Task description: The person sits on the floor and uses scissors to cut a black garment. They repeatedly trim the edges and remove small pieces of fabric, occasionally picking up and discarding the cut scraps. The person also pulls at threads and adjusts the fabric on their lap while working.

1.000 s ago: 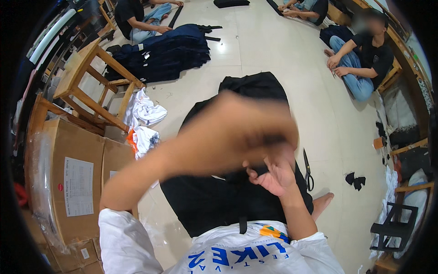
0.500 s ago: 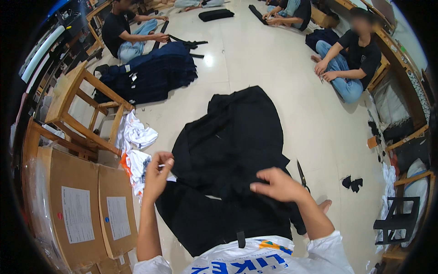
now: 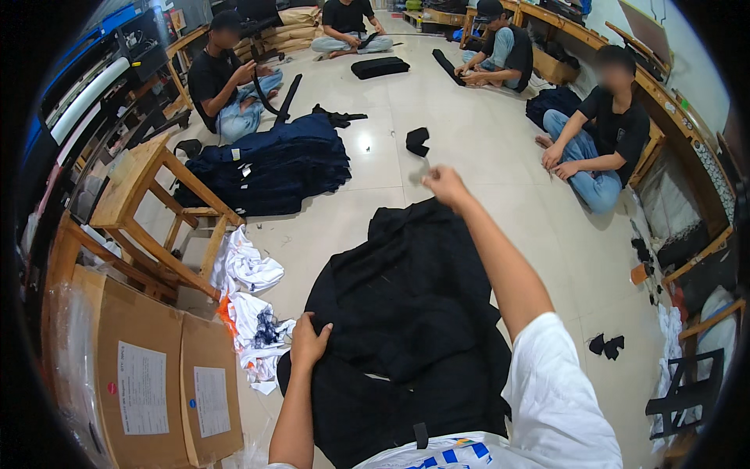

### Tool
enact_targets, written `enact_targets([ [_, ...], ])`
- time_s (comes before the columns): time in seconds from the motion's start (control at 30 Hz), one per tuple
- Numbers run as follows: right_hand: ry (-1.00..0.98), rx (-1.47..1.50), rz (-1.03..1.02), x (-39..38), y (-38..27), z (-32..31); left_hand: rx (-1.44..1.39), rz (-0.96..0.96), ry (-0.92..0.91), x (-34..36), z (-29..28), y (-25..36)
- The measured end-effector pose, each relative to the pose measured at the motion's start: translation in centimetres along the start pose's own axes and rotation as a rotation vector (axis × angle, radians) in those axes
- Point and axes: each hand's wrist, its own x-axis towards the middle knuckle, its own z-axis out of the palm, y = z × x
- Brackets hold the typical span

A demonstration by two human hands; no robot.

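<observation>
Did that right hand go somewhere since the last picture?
Yes, forward: the right hand was over the black garment, and now it is past its far edge, closer to the pile of dark-blue clothes.

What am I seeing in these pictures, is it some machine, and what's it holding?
There's no machine: these are a person's bare hands. A wide fisheye camera on their head looks down, so straight edges bend.

A large black cloth is spread in front of the person. The left hand touches its left edge. The right hand reaches past its far end; something by the fingertips is too blurred to identify. Just beyond is a small black piece.

On the pale floor lie a dark blue cloth pile and white cloths, near a wooden stool. Other people sit further off.
</observation>
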Motion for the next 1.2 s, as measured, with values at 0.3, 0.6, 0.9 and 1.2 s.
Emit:
enact_targets([
  [0.3, 0.028, -0.406, 0.240, -27.2, 10.1, -1.7, 0.255, -0.099, -0.266, 3.0, 3.0, -1.4],
  [0.6, 0.144, -0.191, 0.386, -32.9, 14.5, -3.9, -1.088, -0.284, 0.061, 3.3, -0.9, -3.5],
  [0.9, 0.377, 0.841, 0.278, -28.2, 10.7, -10.5, -1.549, -0.217, -0.298, 4.1, -16.7, -1.5],
  [1.2, 0.802, 0.176, 0.298, -24.1, 15.6, -9.2, -1.321, -0.351, 0.032, 9.0, -8.0, -4.7],
])
